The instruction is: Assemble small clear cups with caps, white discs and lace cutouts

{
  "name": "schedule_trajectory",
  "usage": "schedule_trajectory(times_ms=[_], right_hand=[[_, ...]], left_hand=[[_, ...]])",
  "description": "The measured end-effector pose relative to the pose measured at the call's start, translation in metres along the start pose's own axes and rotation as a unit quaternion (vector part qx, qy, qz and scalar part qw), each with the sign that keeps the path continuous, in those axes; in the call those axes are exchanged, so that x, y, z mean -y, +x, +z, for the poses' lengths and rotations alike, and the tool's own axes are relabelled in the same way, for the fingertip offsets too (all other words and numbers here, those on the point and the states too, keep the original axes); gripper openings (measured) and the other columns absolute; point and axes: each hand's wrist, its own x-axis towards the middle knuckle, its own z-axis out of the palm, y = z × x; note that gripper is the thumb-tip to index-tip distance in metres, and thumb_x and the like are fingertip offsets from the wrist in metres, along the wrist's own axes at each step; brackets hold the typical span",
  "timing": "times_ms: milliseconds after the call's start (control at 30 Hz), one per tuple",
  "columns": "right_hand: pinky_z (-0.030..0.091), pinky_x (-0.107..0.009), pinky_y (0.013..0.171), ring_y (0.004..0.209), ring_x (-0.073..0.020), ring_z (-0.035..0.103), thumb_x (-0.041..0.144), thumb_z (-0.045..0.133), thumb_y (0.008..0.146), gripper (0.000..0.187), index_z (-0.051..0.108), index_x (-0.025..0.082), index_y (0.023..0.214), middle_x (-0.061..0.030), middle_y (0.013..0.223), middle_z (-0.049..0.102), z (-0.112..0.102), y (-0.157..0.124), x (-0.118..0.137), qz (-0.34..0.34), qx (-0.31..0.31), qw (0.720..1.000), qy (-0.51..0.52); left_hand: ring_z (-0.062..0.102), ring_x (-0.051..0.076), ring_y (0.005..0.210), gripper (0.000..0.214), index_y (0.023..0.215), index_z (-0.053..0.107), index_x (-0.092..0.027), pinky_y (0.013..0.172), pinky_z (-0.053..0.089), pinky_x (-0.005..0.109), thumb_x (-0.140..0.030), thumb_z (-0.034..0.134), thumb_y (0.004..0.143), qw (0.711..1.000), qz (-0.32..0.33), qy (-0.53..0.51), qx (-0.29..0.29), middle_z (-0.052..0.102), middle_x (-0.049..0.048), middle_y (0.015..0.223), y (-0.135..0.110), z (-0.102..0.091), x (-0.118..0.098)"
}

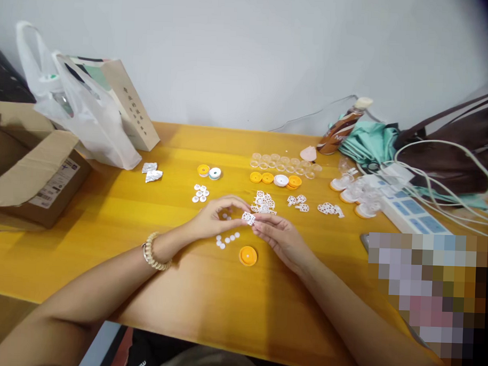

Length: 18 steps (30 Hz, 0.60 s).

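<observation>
My left hand (215,218) and my right hand (281,236) meet over the middle of the yellow table (106,226), both pinching a small white plastic frame of parts (248,218) between their fingertips. My left wrist wears a beaded bracelet (152,253). An orange round cap (248,256) lies just below the hands. Several tiny white discs (227,239) are scattered under my left hand. More white frames (263,202) are piled just beyond the fingers.
Orange and white caps (276,179) and clear lids (284,163) lie further back. At the left are a cardboard box (32,170), a plastic bag (90,119) and a paper bag (130,104). A power strip (411,210), cables, bottle (342,127) and dark bag (461,142) fill the right.
</observation>
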Motion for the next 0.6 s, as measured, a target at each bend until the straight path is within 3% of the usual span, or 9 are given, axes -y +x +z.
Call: schedule_trajectory(times_ms=[200,600], right_hand=[[0.047,-0.02,0.071,0.067,-0.0064,0.059,0.022,0.077,0.059,0.02,0.07,0.022,0.077,0.0031,0.075,0.068,0.001,0.0,-0.001,-0.024,0.004,0.999,-0.023],[0.045,-0.024,0.069,0.063,-0.0077,0.054,0.025,0.074,0.064,0.012,0.067,0.02,0.073,0.0031,0.069,0.064,0.002,0.002,-0.008,-0.13,-0.03,0.986,-0.095]], left_hand=[[0.059,0.011,0.075,0.022,0.096,0.06,-0.014,0.066,0.045,0.021,-0.025,0.062,0.077,0.999,-0.031,0.013,0.002,0.066,0.0054,0.087,-0.004,0.004,0.005],[0.06,0.012,0.08,0.026,0.1,0.058,-0.013,0.073,0.048,0.023,-0.023,0.062,0.076,0.999,-0.04,-0.014,-0.006,0.066,0.0068,0.092,-0.006,0.012,-0.004]])
